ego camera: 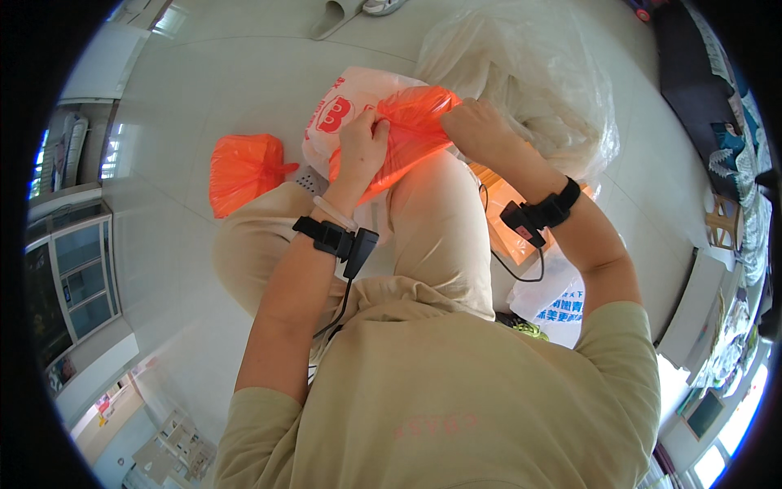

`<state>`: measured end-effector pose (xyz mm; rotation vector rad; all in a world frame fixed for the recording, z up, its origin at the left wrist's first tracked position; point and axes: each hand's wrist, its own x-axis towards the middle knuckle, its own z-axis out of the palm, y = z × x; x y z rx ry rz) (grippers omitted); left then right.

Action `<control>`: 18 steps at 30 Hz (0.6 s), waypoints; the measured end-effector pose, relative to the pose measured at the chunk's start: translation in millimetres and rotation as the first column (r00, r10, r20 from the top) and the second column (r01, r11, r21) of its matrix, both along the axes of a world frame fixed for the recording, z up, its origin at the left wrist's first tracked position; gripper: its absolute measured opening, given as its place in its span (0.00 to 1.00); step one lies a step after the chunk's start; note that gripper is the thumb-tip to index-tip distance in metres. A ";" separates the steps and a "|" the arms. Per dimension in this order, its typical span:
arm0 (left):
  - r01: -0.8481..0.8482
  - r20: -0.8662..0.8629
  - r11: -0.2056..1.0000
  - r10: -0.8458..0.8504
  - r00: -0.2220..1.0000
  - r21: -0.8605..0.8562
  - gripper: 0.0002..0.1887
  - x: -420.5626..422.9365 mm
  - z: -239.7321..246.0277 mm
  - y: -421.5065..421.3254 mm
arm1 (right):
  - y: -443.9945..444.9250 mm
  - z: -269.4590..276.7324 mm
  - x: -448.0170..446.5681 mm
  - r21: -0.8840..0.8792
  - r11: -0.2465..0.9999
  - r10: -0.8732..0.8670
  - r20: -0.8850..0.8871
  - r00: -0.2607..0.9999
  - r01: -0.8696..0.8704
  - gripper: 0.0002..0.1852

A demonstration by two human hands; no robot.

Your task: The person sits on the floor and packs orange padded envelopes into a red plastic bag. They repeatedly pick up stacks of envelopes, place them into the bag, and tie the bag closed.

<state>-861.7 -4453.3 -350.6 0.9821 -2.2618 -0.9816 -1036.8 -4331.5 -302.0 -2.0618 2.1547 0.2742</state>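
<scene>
In the head view, an orange-red plastic bag (415, 131) is stretched between my two hands, above my knee. My left hand (361, 145) pinches its near-left part, thumb against fingers. My right hand (479, 129) grips its right end in closed fingers. A white plastic bag with red print (348, 101) lies on the floor beyond, partly under the orange-red one. Another orange-red bag (245, 174), bunched with a twisted end, rests on the floor at my left. Whether the stretched bag holds anything is hidden.
A large clear plastic bag (525, 79) spreads over the floor ahead on the right. Orange bags (510, 226) and a white bag with blue print (553, 296) lie by my right leg. A slipper (335, 19) and a shoe (383, 6) are at the top. A dark sofa (690, 85) stands far right.
</scene>
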 end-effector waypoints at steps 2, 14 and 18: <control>-0.003 0.015 1.000 0.003 1.000 0.019 0.07 0.1 2.7 -3.6 | 6.4 11.5 2.7 -0.142 0.986 0.082 -0.048 0.995 -0.089 0.06; -0.094 0.199 0.776 -0.041 0.979 0.624 0.07 -5.7 -2.3 -36.8 | -24.1 -24.7 43.6 -0.125 0.992 0.121 0.973 0.196 0.008 0.09; -0.009 0.084 0.686 -0.076 0.994 0.727 0.06 3.5 8.0 -40.1 | -20.4 -32.7 44.3 -0.226 0.971 0.195 0.932 0.305 0.072 0.09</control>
